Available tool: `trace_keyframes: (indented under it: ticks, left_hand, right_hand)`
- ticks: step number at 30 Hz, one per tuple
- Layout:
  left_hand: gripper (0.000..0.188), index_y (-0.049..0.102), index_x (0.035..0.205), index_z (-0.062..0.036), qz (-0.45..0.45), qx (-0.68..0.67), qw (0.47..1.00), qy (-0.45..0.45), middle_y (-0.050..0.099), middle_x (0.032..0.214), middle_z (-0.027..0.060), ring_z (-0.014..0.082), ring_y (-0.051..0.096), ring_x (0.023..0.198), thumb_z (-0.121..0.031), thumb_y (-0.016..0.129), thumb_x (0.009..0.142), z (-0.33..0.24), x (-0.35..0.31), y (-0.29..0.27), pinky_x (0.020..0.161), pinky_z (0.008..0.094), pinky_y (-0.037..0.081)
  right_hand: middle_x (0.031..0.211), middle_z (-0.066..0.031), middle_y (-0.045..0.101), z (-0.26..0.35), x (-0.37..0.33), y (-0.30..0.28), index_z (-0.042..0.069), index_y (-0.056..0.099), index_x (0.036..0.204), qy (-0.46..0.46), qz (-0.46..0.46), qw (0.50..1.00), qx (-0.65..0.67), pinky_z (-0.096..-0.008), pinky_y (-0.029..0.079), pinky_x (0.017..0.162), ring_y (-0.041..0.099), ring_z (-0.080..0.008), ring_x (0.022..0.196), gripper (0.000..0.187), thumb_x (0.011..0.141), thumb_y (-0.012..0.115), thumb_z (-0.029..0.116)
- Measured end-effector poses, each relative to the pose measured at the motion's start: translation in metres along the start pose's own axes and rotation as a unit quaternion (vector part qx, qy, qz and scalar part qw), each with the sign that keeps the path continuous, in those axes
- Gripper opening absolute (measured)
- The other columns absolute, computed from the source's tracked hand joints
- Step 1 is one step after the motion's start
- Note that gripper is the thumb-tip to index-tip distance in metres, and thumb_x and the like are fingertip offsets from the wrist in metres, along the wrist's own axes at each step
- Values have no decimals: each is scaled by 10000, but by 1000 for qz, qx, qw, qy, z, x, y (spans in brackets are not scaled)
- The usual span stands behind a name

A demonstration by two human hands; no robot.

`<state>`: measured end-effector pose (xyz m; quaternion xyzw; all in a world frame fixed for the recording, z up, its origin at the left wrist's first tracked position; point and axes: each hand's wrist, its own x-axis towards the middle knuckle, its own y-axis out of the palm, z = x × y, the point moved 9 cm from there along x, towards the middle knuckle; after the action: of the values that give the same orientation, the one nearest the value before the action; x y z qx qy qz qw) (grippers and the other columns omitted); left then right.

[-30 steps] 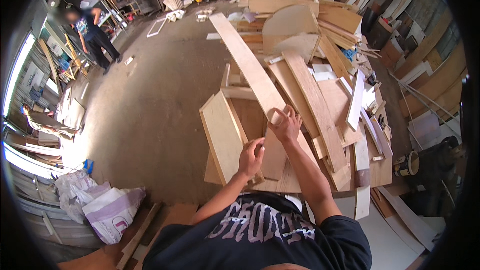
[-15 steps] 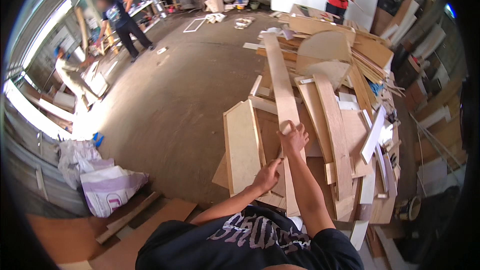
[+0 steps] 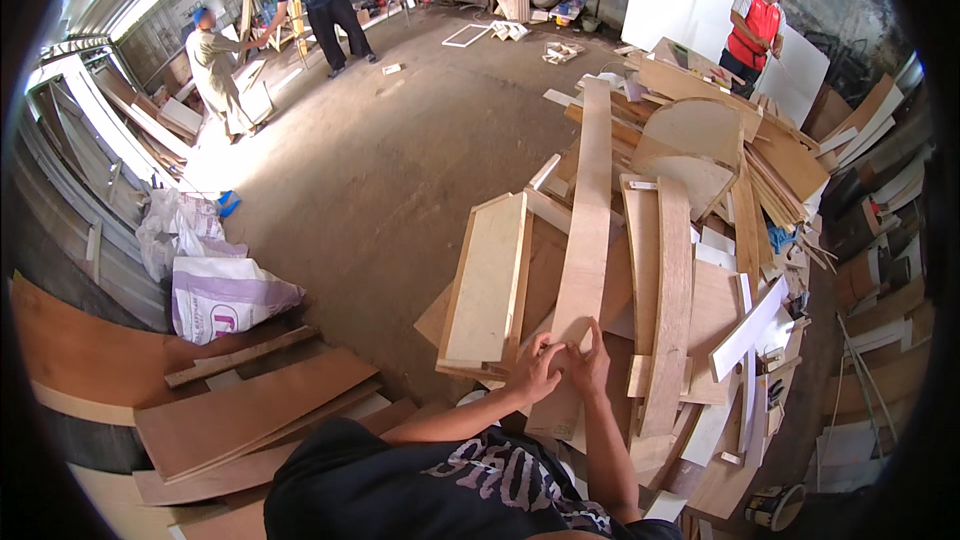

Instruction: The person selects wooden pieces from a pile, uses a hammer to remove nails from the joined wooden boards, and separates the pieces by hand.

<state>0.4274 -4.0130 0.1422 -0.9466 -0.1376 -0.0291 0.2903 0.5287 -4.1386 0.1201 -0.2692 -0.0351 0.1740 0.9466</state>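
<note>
Right hand (image 3: 590,360) rested on the near part of a long, pale board (image 3: 592,200), index finger extended along the surface and thumb directed toward the left hand. Left hand (image 3: 533,370) was positioned at the board's left edge with its fingers curled, just beside the right thumb. Whether either hand was pinching the board or a small object could not be determined. The board lay lengthwise in front of the person, its far end reaching over the stacked timber.

To the left of the board stood a shallow framed wooden unit (image 3: 487,285). To the right lay a wooden plank (image 3: 673,310) and, beyond it, a white strip (image 3: 750,328) set at an angle. A panel with a rounded edge (image 3: 690,130) was located farther back, on the right. Brown sheets (image 3: 255,410) and a white-and-purple sack (image 3: 230,295) occupied the lower left. Across the workshop, a co-worker in a red top (image 3: 757,35) stood near a large white panel (image 3: 680,0).
</note>
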Motion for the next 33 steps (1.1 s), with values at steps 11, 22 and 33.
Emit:
trace_keyframes:
  ticks: [11, 22, 33]
  left_hand:
    - [560, 537, 1410, -79, -93, 79, 993, -7, 364, 1598, 348, 527, 408, 1468, -93, 728, 884, -44, -44, 16, 1211, 558, 392]
    - [543, 578, 1442, -84, -45, 158, 985, 46, 374, 1633, 266, 467, 296, 1557, -269, 711, 949, -91, -48, 39, 1262, 629, 222]
    - [384, 656, 1326, -31, 63, -71, 985, 140, 667, 1357, 182, 387, 590, 1347, -110, 685, 952, -153, -17, 97, 1163, 476, 468]
  right_hand:
    - [1505, -291, 562, -8, -69, -15, 28, 372, 1620, -89, -35, 993, 76, -460, 517, 1078, 606, -430, 1338, 712, 1036, 691, 283]
    - [1258, -205, 701, -87, -114, -91, 54, 523, 1545, 42, -56, 991, 113, -384, 548, 932, 692, -288, 1100, 622, 1058, 673, 410]
    - [1253, -179, 733, -93, -147, -154, 59, 599, 1454, 72, -156, 976, 135, -365, 604, 893, 750, -254, 1081, 461, 1028, 732, 174]
